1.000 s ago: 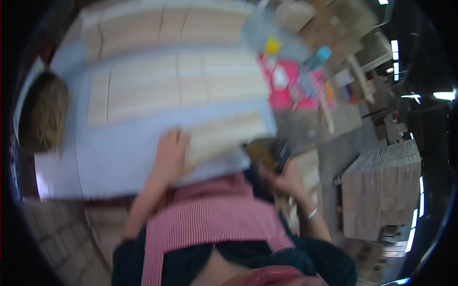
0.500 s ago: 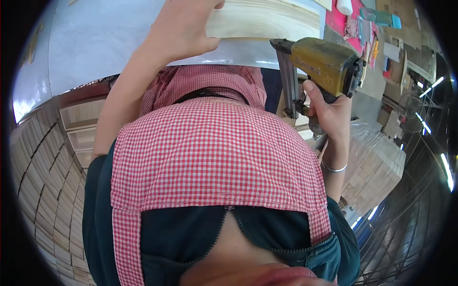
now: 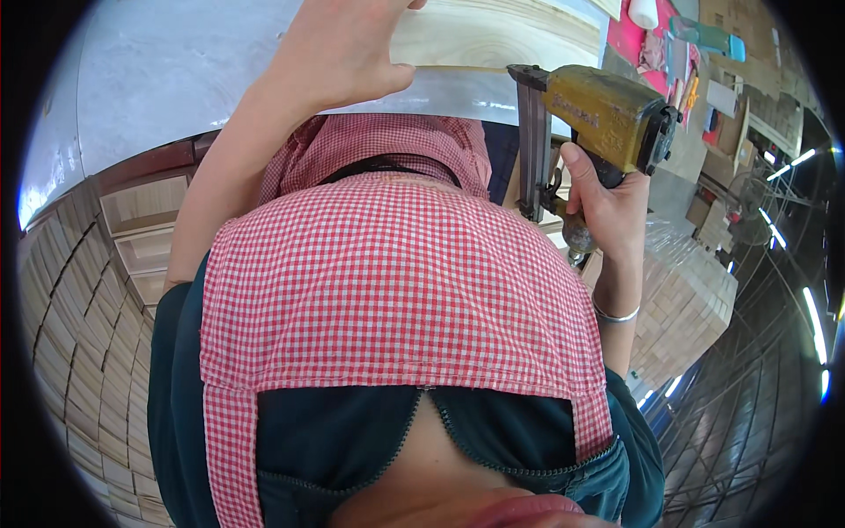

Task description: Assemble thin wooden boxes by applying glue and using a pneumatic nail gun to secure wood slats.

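Scuffed metal nailer (image 3: 594,113), smooth wood board (image 3: 493,37), glossy tabletop (image 3: 176,75)

The pale, streaky-grained wooden board (image 3: 493,37) lies flat, partly out of view. At its near edge, toward its right end, the nail gun (image 3: 597,113), worn yellow with dark nose and magazine, points left; whether nose and board touch is unclear.

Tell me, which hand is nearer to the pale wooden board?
Left. The left hand is at the left end of the pale wooden board. The right hand is farther off, beyond the board's near edge toward the right, gripping a yellow nail gun.
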Motion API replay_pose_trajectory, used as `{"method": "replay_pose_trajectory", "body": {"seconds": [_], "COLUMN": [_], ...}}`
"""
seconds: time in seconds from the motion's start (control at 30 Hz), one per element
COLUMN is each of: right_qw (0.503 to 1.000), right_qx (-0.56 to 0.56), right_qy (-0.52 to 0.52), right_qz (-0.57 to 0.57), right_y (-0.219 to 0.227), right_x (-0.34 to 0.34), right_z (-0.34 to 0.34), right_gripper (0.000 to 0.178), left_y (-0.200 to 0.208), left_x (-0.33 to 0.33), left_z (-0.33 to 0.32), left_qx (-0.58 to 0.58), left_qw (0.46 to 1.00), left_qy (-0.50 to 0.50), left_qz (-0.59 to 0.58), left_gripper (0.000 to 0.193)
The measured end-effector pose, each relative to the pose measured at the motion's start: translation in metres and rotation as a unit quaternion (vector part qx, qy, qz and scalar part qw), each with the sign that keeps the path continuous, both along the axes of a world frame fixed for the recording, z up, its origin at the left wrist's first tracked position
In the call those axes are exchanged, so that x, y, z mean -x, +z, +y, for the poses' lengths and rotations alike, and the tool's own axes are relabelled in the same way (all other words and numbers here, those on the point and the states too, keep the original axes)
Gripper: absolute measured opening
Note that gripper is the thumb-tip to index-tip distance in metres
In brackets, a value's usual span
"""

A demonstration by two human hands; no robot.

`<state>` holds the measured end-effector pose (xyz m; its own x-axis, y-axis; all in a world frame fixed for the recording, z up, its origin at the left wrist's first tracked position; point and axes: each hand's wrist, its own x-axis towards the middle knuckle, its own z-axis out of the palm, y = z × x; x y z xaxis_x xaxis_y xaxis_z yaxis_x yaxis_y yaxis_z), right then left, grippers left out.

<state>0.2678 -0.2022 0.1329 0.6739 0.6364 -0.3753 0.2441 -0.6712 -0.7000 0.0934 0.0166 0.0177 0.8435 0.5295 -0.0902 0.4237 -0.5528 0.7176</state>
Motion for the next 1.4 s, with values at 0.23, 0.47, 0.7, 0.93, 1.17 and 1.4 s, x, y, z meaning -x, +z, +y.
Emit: {"method": "replay_pose_trajectory", "body": {"seconds": [0.23,0.47,0.7,0.93,1.17,1.4], "right_qw": [0.999,0.996,0.988,0.988,0.995,0.995], "right_qx": [0.047,0.072,0.023,0.059,0.048,0.086], "right_qy": [-0.002,0.043,0.147,0.14,0.092,0.044], "right_qz": [-0.005,-0.04,-0.03,-0.004,0.001,0.033], "right_y": [0.006,0.018,0.01,0.008,0.001,0.008], "right_x": [0.003,0.019,0.045,0.056,0.068,0.079], "right_z": [0.004,0.012,0.027,0.041,0.031,0.037], "right_gripper": [0.023,0.027,0.027,0.031,0.031,0.038], "left_y": [-0.005,-0.038,-0.042,-0.05,-0.049,-0.055], "left_x": [0.003,0.021,0.029,0.03,0.03,0.031], "left_z": [0.002,0.02,0.013,0.015,0.015,0.01], "left_qx": [-0.005,0.116,0.204,0.236,0.209,0.195], "left_qw": [1.0,0.99,0.965,0.954,0.964,0.964], "left_qy": [-0.011,-0.056,-0.042,-0.056,-0.054,-0.035], "left_qz": [0.002,-0.056,-0.157,-0.174,-0.154,-0.178], "left_gripper": [0.052,0.058,0.062,0.062,0.064,0.068]}}
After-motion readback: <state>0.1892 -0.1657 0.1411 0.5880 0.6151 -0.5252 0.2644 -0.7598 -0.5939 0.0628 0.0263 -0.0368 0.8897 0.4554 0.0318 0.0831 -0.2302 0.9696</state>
